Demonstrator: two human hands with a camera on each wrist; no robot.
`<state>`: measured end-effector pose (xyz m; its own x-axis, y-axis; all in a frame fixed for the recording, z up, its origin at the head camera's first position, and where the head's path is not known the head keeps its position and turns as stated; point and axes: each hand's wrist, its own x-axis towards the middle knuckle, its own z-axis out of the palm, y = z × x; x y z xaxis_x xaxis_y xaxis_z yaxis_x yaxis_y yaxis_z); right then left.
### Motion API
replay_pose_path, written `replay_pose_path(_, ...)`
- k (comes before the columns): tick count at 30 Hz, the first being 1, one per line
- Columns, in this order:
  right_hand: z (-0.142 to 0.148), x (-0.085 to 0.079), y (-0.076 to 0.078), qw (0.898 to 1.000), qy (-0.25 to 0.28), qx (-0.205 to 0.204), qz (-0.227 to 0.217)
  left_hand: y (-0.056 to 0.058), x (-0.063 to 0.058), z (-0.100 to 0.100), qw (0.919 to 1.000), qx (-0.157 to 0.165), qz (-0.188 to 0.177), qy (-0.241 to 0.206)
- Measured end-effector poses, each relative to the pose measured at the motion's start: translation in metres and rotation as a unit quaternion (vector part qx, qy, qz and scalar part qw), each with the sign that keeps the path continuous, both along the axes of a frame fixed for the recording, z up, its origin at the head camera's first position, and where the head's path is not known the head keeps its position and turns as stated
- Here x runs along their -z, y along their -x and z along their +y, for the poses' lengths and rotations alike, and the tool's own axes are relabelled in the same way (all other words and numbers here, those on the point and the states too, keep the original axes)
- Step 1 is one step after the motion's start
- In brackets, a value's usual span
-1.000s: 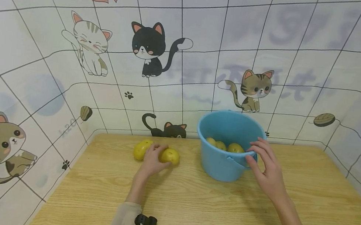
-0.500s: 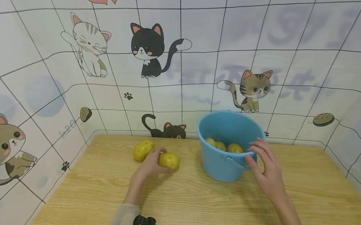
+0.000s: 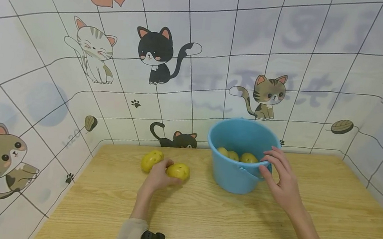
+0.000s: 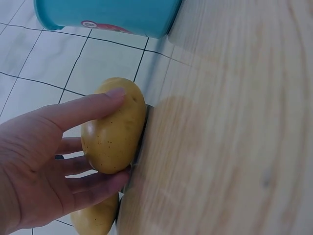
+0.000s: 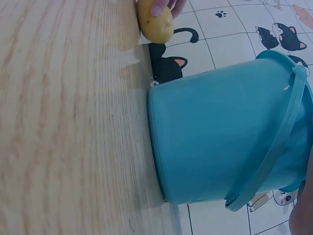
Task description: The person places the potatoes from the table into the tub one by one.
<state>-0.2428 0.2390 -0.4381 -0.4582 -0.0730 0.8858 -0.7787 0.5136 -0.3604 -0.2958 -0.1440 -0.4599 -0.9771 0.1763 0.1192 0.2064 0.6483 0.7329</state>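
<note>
My left hand [image 3: 157, 176] holds a yellow potato [image 3: 179, 171] on the wooden table. In the left wrist view the thumb lies over that potato [image 4: 115, 132] and the fingers curl round its far side. A second yellow potato [image 3: 151, 160] lies just left of this hand, partly hidden by the fingers in the left wrist view. My right hand [image 3: 285, 185] pinches the rim of a light blue bucket [image 3: 231, 175], thumb outside and fingers over the edge. Several potatoes [image 3: 249, 158] lie inside the bucket, partly hidden by its front wall.
The bucket stands upright near the back of the wooden table [image 3: 202, 215], its handle [image 5: 274, 156] hanging down along the side. Behind the table rises a wall [image 3: 208, 97] with grid lines and cartoon cats, and more wall stands at both sides.
My left fingers have come down from the top of the right potato to its side. That potato has shifted slightly toward me. My right hand and the bucket have stayed in place.
</note>
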Motion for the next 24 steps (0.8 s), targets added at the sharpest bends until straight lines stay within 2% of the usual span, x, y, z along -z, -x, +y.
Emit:
replay_pose_path(8,0.001,0.0,-0.001,1.0,0.0,-0.002,-0.011,-0.002,-0.004,0.001,0.9994,-0.022,0.011,-0.022)
replay_pose_path(15,0.002,0.0,-0.001,1.0,0.0,-0.006,-0.012,-0.004,-0.007,0.004,0.9953,-0.038,0.04,-0.08)
replay_pose_path(24,0.003,0.002,-0.001,1.0,-0.002,0.002,-0.015,-0.012,-0.025,0.01,0.9901,-0.053,0.065,-0.113)
